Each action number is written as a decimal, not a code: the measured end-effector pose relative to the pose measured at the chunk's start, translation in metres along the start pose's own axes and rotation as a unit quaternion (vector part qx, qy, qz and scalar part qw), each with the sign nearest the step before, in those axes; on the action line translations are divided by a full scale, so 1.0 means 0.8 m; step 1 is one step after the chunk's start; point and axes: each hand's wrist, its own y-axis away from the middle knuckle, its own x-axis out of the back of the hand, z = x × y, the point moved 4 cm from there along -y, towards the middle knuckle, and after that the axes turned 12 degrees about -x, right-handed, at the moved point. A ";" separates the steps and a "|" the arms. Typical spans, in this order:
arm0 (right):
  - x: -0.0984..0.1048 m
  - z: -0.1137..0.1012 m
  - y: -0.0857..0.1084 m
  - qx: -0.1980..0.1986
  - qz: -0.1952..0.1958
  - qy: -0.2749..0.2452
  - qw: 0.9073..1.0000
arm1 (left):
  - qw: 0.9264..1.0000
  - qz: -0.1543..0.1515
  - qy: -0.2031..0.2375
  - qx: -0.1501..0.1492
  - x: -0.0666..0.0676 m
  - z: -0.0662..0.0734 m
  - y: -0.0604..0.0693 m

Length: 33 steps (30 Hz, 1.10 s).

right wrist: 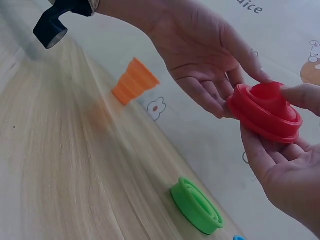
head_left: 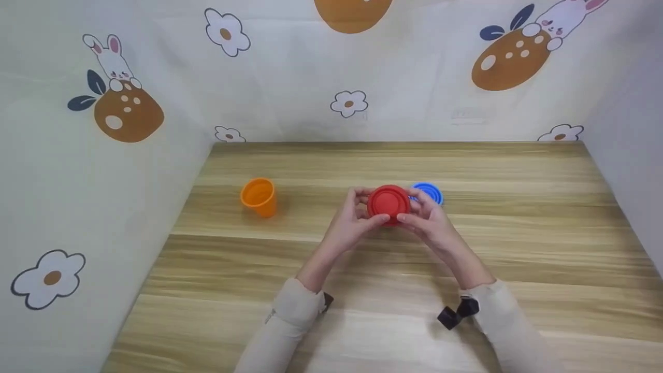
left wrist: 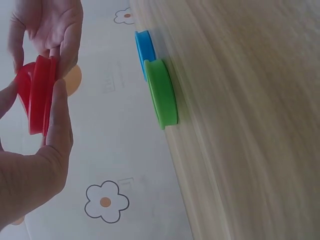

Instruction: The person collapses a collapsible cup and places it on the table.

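Both hands hold a red collapsible cup (head_left: 388,201) above the table, its rings mostly folded flat. The left hand (head_left: 352,223) grips its left side, thumb on the near face and fingers behind. On the opposite side the right hand (head_left: 430,220) pinches it the same way. Seen from the left wrist, the red cup (left wrist: 41,95) stands edge-on with a bulge in its middle. A flattened green cup (right wrist: 196,206) lies on the table in the right wrist view; in the head view it is hidden behind the hands and red cup.
An orange cup (head_left: 259,197), extended to full height, is on the table to the left. A flattened blue cup (head_left: 429,193) lies just behind the right hand. Patterned cloth walls (head_left: 290,77) border the wooden table (head_left: 518,233) at the back and sides.
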 end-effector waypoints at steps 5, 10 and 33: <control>0.002 0.000 -0.001 -0.004 0.011 0.011 1.000 | 1.000 -0.006 -0.003 0.012 0.001 -0.001 0.002; 0.003 -0.002 -0.001 -0.009 0.022 0.032 0.999 | 1.000 -0.008 -0.007 0.020 0.001 -0.003 0.003; 0.003 0.000 -0.003 0.015 0.051 0.087 0.995 | 0.999 -0.010 -0.019 0.043 -0.005 -0.007 0.001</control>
